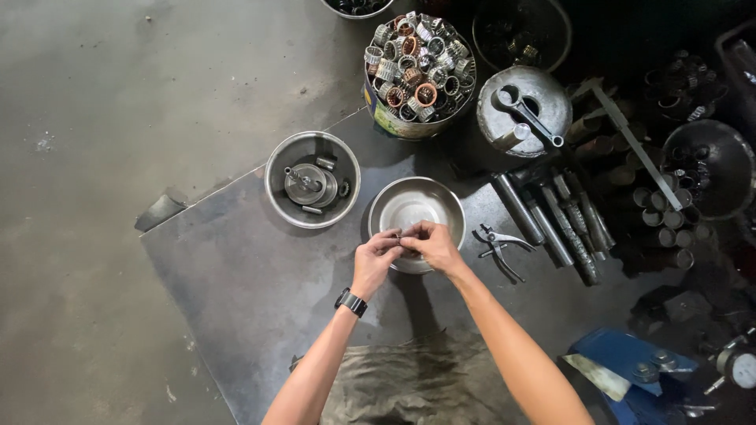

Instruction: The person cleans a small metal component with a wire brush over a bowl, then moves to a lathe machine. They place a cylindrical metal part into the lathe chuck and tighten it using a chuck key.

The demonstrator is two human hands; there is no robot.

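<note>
Over the empty round steel bowl (416,206), the left hand (375,260) and right hand (432,245) pinch one small metal part (401,236); the tin of bearing cages (420,66) beyond remains heaped.

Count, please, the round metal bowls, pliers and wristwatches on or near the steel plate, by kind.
Round metal bowls: 2, one under the hands, one holding machine parts
Pliers: 1
Wristwatches: 1, on the left hand's wrist
Total: 4
</note>
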